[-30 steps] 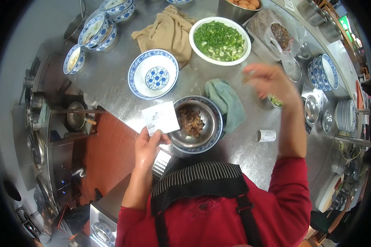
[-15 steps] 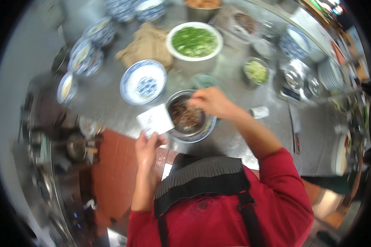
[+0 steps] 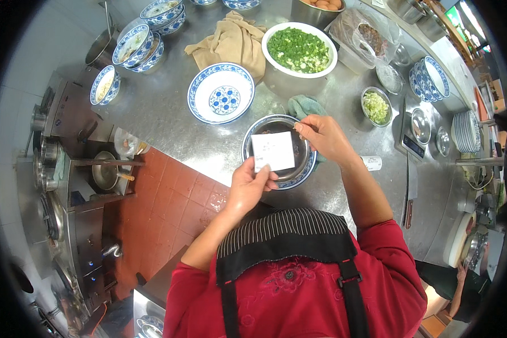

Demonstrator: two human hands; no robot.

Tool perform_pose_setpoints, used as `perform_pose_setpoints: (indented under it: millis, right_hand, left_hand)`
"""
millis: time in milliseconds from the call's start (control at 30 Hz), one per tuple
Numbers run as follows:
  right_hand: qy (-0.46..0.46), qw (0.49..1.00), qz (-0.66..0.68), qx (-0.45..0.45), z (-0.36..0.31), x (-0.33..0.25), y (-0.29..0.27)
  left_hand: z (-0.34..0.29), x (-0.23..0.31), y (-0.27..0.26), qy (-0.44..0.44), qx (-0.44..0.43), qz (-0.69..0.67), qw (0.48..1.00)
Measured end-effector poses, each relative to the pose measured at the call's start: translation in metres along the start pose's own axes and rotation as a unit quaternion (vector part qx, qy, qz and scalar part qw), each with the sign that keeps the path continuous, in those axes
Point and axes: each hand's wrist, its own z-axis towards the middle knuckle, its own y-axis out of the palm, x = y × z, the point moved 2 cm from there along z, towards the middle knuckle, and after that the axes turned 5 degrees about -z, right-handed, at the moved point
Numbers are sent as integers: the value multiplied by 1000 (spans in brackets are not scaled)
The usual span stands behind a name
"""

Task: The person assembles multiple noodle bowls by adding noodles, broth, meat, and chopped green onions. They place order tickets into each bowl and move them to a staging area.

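My left hand (image 3: pixel 248 183) pinches a square white paper slip (image 3: pixel 273 151) by its lower edge, between thumb and fingers. The slip is over a steel bowl (image 3: pixel 292 176) and hides most of what is inside it. That steel bowl rests in a blue-and-white patterned bowl (image 3: pixel 308 174). At the steel bowl's right rim, my right hand (image 3: pixel 327 139) has its thumb and fingertips pressed together; a small brownish bit seems to show there, too small to name. A green cloth (image 3: pixel 306 106) lies just behind the bowls.
Beyond stand a patterned bowl (image 3: pixel 221 93), a tan cloth (image 3: pixel 222 42) and a white tub of chopped scallions (image 3: pixel 298 49). To the right are a small bowl of chopped greens (image 3: pixel 376 107), a scale (image 3: pixel 412 146) and a knife (image 3: pixel 410 191). Another person's arm (image 3: pixel 459 290) shows at lower right.
My left hand and the slip have moved right, from beside the steel bowl to over it. My right hand has drawn back from above the bowl's contents to its right rim.
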Motion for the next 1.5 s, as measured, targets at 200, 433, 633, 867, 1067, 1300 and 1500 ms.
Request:
perform_pose_setpoints:
  millis: [200,433,633,867,1067,1300,1500]
  right_hand:
    - [1,998,56,-2,-6,10,-7]
    - [12,996,89,30,0,23,-35]
    - [31,998,24,56,23,25,-64]
    - [-50,975,12,217,100,18,-152]
    - [26,922,-115,369,142,35,-271]
    - [-24,912,-142,384,166,37,-263]
    - [-128,968,-176,127,218,68,-193]
  left_hand:
    - [7,10,14,56,105,274,954]
    - [4,7,-12,152,209,367,894]
    - [2,-5,-20,68,206,285,934]
    - [21,32,-2,245,226,371,867]
    - [35,41,25,122,162,450,870]
    - [66,38,18,10,149,471,869]
    - [73,38,38,61,101,417,901]
